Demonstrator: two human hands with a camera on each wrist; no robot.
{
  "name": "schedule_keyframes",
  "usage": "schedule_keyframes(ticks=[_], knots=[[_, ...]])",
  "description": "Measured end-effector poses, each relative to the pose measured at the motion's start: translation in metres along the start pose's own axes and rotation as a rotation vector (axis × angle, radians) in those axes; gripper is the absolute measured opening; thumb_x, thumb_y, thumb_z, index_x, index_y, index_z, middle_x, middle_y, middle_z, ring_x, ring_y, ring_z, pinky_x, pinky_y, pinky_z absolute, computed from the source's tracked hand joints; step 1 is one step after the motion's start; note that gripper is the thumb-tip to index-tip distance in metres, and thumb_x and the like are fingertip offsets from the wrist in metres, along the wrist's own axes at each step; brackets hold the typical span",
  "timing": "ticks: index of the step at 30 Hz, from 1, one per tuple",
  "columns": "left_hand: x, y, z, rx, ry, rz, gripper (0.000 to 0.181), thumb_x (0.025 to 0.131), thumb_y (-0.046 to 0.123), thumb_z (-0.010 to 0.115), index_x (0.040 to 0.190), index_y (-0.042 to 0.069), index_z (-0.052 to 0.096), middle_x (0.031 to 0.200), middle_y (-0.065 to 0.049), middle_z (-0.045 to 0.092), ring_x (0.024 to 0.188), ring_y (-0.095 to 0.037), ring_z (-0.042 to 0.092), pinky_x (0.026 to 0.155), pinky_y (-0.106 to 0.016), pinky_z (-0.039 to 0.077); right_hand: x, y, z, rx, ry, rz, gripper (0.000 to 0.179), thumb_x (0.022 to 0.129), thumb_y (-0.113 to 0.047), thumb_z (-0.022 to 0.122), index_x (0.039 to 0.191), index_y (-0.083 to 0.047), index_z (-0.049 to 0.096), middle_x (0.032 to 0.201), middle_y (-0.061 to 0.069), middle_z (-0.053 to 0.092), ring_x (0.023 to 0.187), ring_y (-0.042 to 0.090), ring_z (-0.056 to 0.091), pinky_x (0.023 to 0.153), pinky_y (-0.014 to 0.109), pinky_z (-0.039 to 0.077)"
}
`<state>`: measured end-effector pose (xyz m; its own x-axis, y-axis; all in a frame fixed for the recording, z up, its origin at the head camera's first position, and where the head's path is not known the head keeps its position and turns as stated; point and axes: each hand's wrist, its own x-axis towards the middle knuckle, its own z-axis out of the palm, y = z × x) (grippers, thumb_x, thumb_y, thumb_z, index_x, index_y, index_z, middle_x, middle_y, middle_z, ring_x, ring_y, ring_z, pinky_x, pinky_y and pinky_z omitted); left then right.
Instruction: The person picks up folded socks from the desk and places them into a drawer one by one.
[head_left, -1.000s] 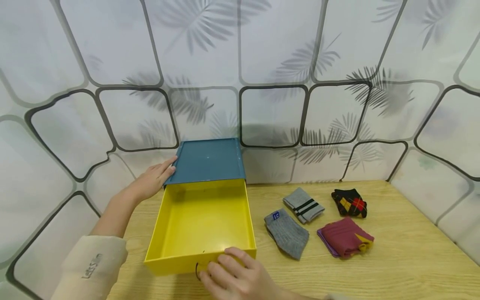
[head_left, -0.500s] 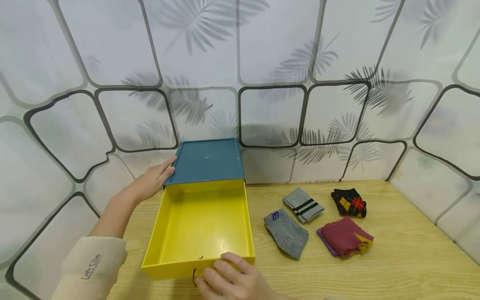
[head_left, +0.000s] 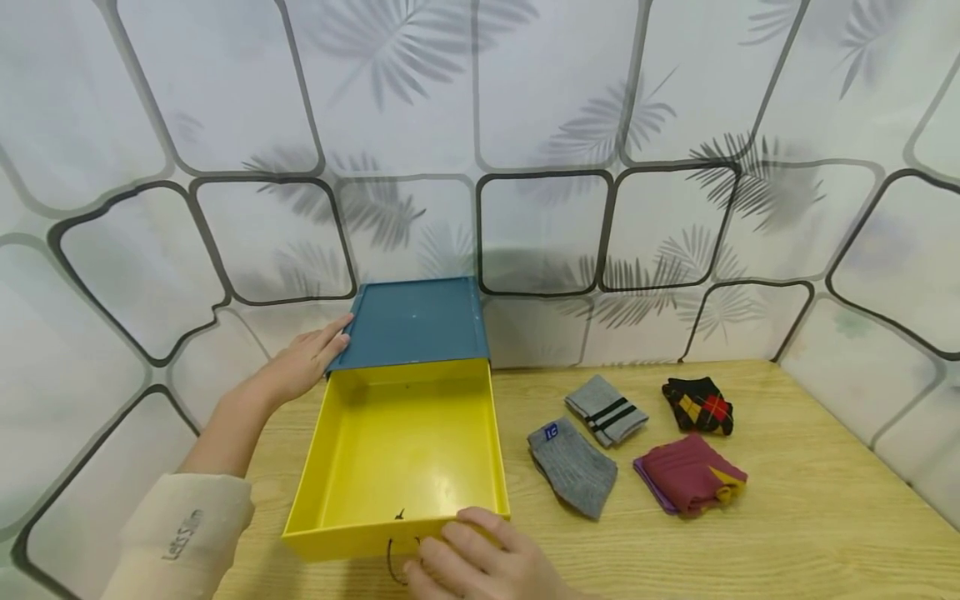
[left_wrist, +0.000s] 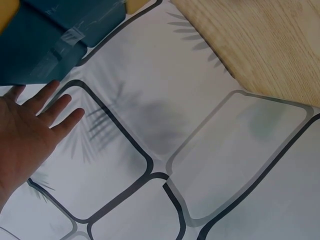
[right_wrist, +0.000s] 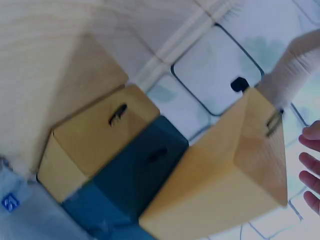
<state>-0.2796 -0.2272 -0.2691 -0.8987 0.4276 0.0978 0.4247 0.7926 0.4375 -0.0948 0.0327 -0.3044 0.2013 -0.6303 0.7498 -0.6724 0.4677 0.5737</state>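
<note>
The yellow drawer (head_left: pixel 408 450) stands pulled out on the near side of the blue-topped chest (head_left: pixel 416 321), left of the folded socks (head_left: pixel 573 468) on the tabletop (head_left: pixel 810 517). The left hand (head_left: pixel 307 362) reaches the chest's left side; the left wrist view shows its fingers straight and spread, grip holding nothing. The right hand (head_left: pixel 480 562) overlaps the drawer's near right corner from the head, yet the right wrist view shows a gap, its grip loose, without hold. Only that view reveals a blue drawer (right_wrist: pixel 135 172) and a lower yellow drawer (right_wrist: pixel 90 132) beneath, both pushed in.
</note>
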Motion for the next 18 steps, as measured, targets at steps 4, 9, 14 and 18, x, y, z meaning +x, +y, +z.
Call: schedule_keyframes(ticks=[4, 9, 14, 18], knots=[[0.0, 0.0, 0.0, -0.005, 0.002, 0.008, 0.055, 0.088, 0.044, 0.018, 0.134, 0.014, 0.01, 0.132, -0.015, 0.015, 0.117, -0.036, 0.012, 0.088, -0.054, 0.01, 0.001, 0.021, -0.015, -0.055, 0.071, 0.001, 0.022, 0.083, -0.014, 0.044, 0.072, -0.018, 0.062, 0.073, -0.002, 0.057, 0.064, 0.011, 0.05, 0.065, 0.026, 0.043], [0.001, 0.001, 0.001, -0.012, -0.008, -0.002, 0.056, 0.088, 0.045, 0.018, 0.134, 0.015, 0.009, 0.133, -0.014, 0.014, 0.117, -0.036, 0.011, 0.088, -0.054, 0.01, -0.011, 0.056, -0.035, -0.049, 0.036, 0.088, 0.019, 0.081, -0.012, 0.046, 0.072, -0.009, 0.062, 0.074, 0.006, 0.058, 0.065, 0.019, 0.053, 0.062, 0.031, 0.044], [0.002, 0.001, 0.001, -0.023, -0.02, -0.016, 0.056, 0.087, 0.046, 0.018, 0.134, 0.018, 0.007, 0.134, -0.013, 0.012, 0.118, -0.035, 0.009, 0.088, -0.054, 0.009, -0.056, 0.095, -0.041, -0.021, -0.136, 0.213, 0.023, 0.081, -0.018, 0.044, 0.076, -0.006, 0.063, 0.076, 0.007, 0.056, 0.066, 0.024, 0.051, 0.059, 0.036, 0.041], [0.001, -0.001, 0.001, -0.033, -0.025, -0.029, 0.056, 0.087, 0.047, 0.018, 0.134, 0.019, 0.006, 0.134, -0.013, 0.011, 0.118, -0.035, 0.008, 0.088, -0.055, 0.009, -0.116, 0.13, -0.037, 0.004, -0.37, 0.27, 0.036, 0.086, -0.028, 0.034, 0.079, -0.008, 0.063, 0.076, 0.005, 0.053, 0.07, 0.024, 0.051, 0.061, 0.037, 0.042]])
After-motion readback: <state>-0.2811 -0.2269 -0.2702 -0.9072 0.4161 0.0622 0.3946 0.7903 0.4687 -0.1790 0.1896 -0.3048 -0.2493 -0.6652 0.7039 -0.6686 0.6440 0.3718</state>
